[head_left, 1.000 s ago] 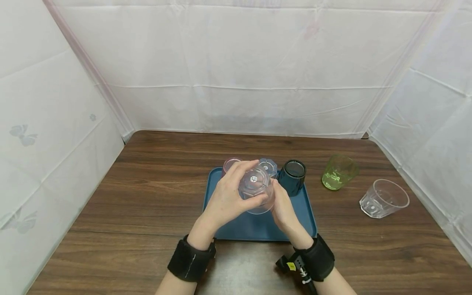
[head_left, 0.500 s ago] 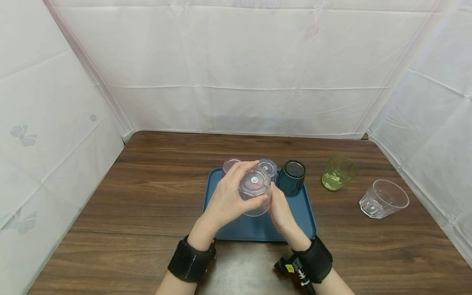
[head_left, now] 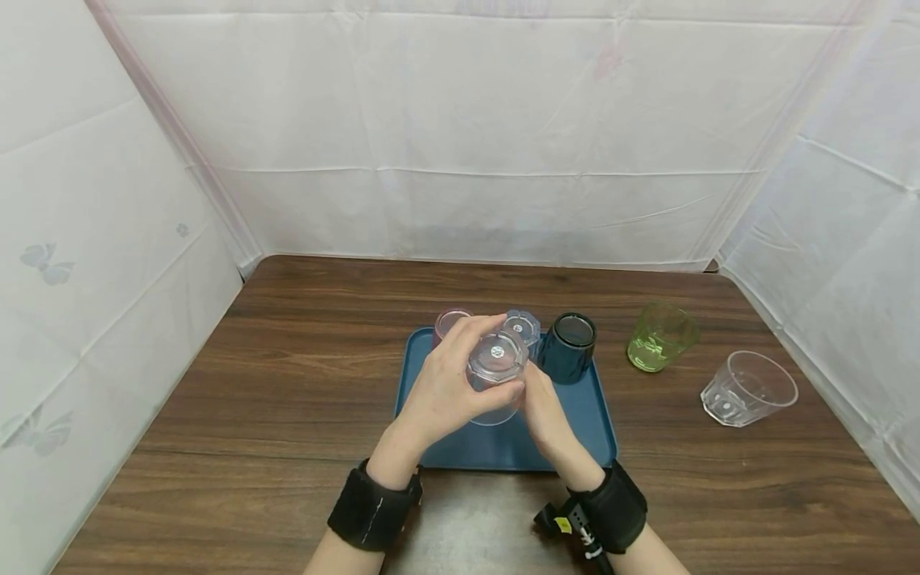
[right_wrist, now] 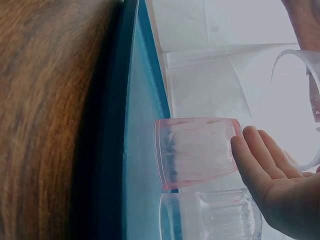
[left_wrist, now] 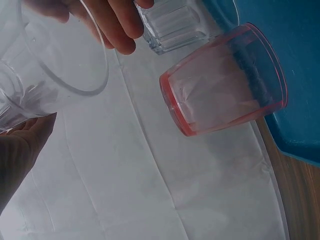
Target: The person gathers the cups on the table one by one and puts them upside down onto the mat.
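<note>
In the head view my left hand (head_left: 446,383) holds a clear plastic tumbler (head_left: 496,355) upside down above the blue tray (head_left: 467,455), its fingers and thumb curved round the sides. My right hand (head_left: 548,415) is close against the tumbler's right side. The right wrist view shows this hand's fingers (right_wrist: 255,155) fairly straight; its contact with the tumbler is partly hidden. Along the tray's far side stand a pink tumbler (left_wrist: 220,85), a pale bluish clear tumbler (head_left: 523,323) and a dark teal tumbler (head_left: 568,347), all upside down.
Right of the tray, a green tumbler (head_left: 661,335) and another clear tumbler (head_left: 747,389) stand upright on the wooden table (head_left: 287,431). White sheeting (head_left: 460,208) encloses the table's back and sides.
My right hand has shifted slightly left along the tumbler. The held tumbler has turned or dipped a little towards me, while my left hand has barely moved.
</note>
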The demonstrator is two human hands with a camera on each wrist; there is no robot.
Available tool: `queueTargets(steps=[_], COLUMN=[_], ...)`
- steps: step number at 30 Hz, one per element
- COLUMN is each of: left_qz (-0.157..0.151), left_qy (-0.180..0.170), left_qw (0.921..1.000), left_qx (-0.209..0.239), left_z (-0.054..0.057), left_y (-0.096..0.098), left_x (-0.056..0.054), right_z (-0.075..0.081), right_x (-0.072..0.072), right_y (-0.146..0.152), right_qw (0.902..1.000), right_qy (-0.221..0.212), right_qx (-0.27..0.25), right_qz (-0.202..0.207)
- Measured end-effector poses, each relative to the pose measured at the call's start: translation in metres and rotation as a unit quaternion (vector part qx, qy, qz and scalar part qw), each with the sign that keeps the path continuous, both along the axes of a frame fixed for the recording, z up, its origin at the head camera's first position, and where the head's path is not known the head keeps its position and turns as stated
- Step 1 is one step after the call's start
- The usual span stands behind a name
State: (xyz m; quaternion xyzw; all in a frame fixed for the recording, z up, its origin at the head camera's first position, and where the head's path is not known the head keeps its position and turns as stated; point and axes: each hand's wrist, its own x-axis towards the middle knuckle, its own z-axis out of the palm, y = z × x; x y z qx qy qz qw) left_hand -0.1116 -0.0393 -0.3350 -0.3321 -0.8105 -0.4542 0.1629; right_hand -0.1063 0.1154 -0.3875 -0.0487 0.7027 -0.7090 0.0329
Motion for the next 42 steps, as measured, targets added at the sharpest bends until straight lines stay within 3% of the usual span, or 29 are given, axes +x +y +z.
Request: queueTargets(steps=[6, 22, 29, 42], left_qz=[-0.001, -0.003, 0.004, 0.009], left_qy=[0.0, 0.017, -0.005, -0.023], left_qw=[1.0, 0.9998, 0.9999, 0.9981], left_qx=[-0.001, 0.001, -0.016, -0.057], left_z=[0.0, -0.001, -0.002, -0.002], left_y=[0.0, -0.002, -0.002, -0.003], left_x=[0.0, -0.002, -0.004, -0.004], right_z=[-0.002, -0.003, 0.0, 0.001], right_x=[0.0, 0.0, -0.004, -0.006], right_y=[-0.001, 0.0, 0.005, 0.009], right_qw=[0.9998, 0.9978, 0.9845, 0.9752], right_qy=[0.015, 0.045, 0.095, 0.133], right_qx=[-0.012, 0.049, 0.135, 0.162], right_qz=[0.004, -0.004, -0.058, -0.071])
